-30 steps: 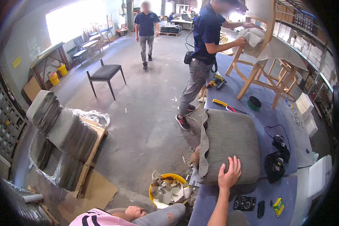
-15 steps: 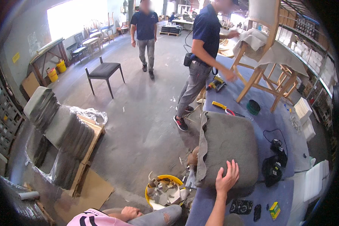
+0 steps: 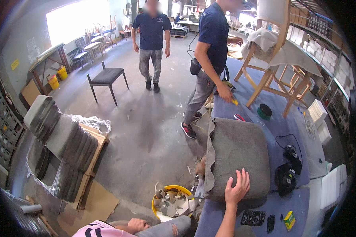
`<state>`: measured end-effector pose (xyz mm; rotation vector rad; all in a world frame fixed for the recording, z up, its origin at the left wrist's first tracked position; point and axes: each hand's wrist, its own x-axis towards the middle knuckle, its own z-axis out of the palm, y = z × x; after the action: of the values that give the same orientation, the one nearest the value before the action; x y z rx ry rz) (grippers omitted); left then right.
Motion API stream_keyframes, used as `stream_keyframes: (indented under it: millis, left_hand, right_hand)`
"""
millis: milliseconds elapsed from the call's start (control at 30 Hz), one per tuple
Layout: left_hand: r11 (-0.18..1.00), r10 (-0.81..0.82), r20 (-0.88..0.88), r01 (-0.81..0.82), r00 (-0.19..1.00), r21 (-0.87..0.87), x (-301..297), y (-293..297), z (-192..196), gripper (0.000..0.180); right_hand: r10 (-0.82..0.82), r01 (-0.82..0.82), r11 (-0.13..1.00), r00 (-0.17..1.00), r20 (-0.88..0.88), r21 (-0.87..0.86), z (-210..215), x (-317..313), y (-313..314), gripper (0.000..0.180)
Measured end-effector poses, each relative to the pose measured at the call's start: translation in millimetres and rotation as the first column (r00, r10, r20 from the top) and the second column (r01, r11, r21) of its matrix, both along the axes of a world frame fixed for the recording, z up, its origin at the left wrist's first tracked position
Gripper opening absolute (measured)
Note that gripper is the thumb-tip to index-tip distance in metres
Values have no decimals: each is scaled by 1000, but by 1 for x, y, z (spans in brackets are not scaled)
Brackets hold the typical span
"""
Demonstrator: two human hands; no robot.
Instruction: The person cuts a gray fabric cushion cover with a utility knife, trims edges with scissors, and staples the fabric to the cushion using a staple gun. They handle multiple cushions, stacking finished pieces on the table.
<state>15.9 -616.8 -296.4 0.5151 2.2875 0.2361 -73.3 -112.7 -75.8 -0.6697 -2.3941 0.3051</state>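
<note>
A grey fabric-covered seat cushion (image 3: 241, 150) lies on the blue-grey covered table (image 3: 281, 158). Its loose fabric edge is wavy along the left side. My right hand (image 3: 237, 187) rests flat on the cushion's near right part, fingers stretched out and holding nothing. At the lower edge, my left hand (image 3: 137, 225) lies by my thigh with its fingers curled in; I see nothing in it. Red-handled scissors (image 3: 239, 117) lie just beyond the cushion. A black cable and pouch-like gear (image 3: 285, 177) sit to its right.
A co-worker (image 3: 211, 47) stands beyond the table near a wooden chair frame (image 3: 265, 83); another person (image 3: 151, 39) faces us. A yellow bucket (image 3: 154, 209) of scraps stands left of the table. Stacked grey cushions (image 3: 67, 138) sit on a pallet at left. A dark stool-like chair (image 3: 106, 76) stands farther off.
The co-worker's near hand has moved down to the yellow-handled tool and lifted it off the table. The farther person has walked closer. My hands have stayed in place.
</note>
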Motion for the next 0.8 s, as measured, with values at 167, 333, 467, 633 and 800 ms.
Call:
stream_keyframes:
  millis: [167,333,467,633,800]
  left_hand:
    - [999,-20,-10,19,1000,-27,0,1,4,54]
    - [1000,4,-12,-3,1000,12,2,1,8,53]
    - [1000,-12,-42,12,999,-7,5,-3,-9,51]
    - [1000,-24,-51,24,998,0,11,-6,-19,50]
    - [999,-31,-58,32,998,8,15,-13,-11,50]
  right_hand:
    - [8,-8,1000,1000,-12,4,1,-1,-1,48]
    - [2,-2,1000,1000,2,11,1,1,-1,48]
    - [1,-1,1000,1000,-2,18,2,-2,-3,47]
    - [-17,17,1000,1000,-7,12,0,0,0,46]
    - [-6,6,1000,999,-35,8,-5,0,5,46]
